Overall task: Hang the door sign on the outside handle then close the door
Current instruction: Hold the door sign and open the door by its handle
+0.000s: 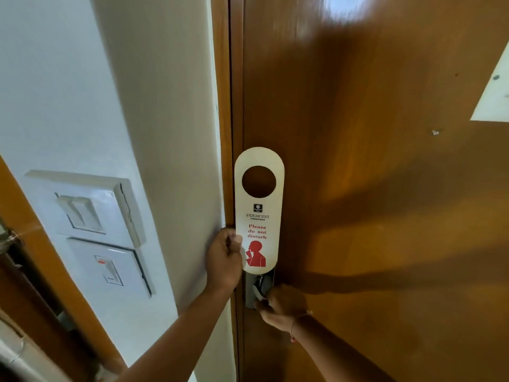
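Note:
A cream door sign (259,210) with a round hole near its top and red "Please do not disturb" print is held upright against the brown wooden door (371,188). My left hand (224,257) pinches its lower left edge. Just below the sign, my right hand (281,307) grips the metal door handle (259,288) on its grey lock plate. The door sits shut in its frame (234,106); the handle is mostly hidden by my fingers and the sign's bottom.
A white wall (165,133) runs left of the frame, with two white switch plates (93,213) on it. A second wooden door edge with a latch (11,238) shows at far left. A white paper (493,97) hangs on the door's upper right.

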